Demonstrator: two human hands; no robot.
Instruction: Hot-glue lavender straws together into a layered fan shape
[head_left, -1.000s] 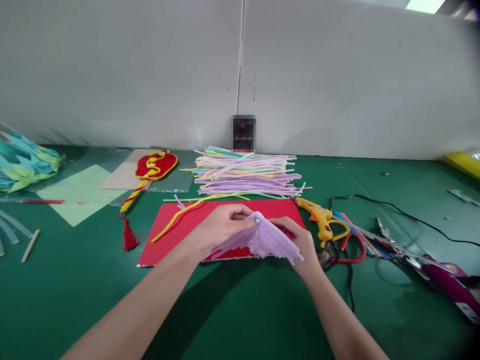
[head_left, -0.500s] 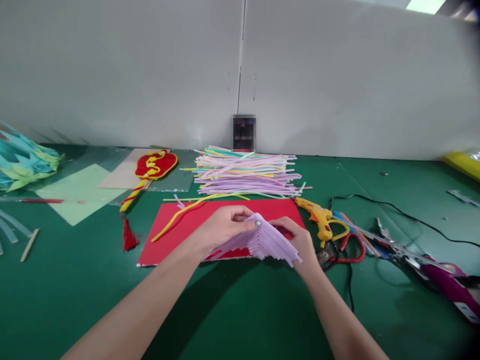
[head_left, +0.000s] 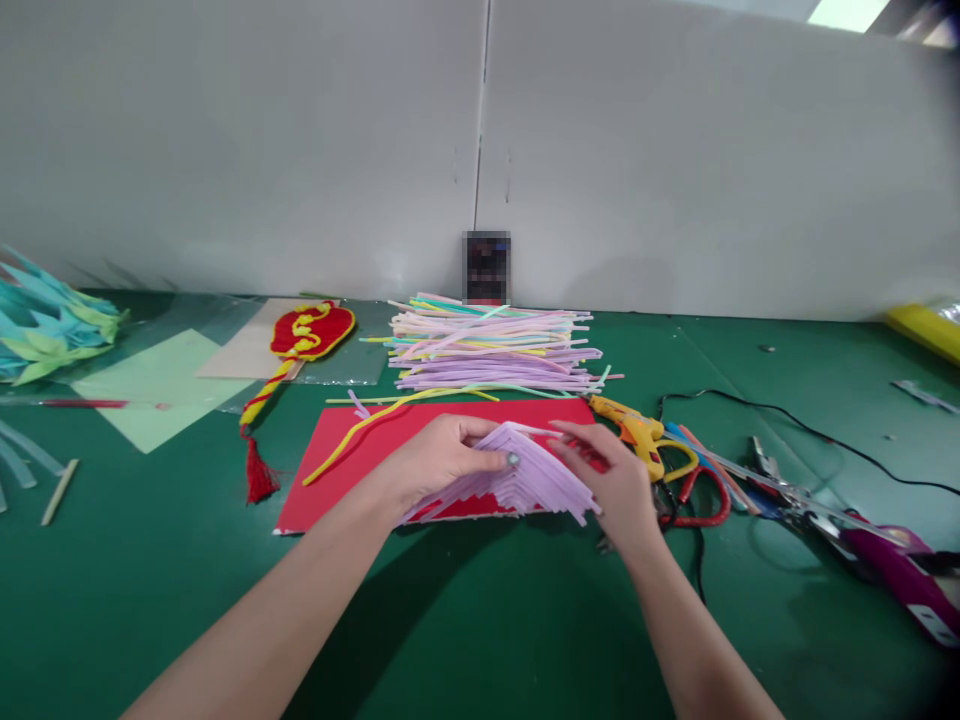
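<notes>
A stack of lilac pipe cleaners, bent side by side into a V-shaped ridge, is held over the front of a red board. My left hand pinches it at the peak, the thumb lying on the near face. At the stack's right arm, my right hand has its fingertips closed around the end of a paler stem along the upper edge. Part of that grip is hidden behind the fingers. A loose yellow pipe cleaner lies across the board's left side.
Behind the board lies a pile of coloured pipe cleaners. To the right are a yellow glue gun, red-handled scissors, a black cable and a purple tool. A red-and-yellow fan with a tassel rests at left.
My right hand has shifted up and outward, and its fingers now hold a paler stem at the upper edge. My left hand keeps its pinch, the stack slightly tilted.
</notes>
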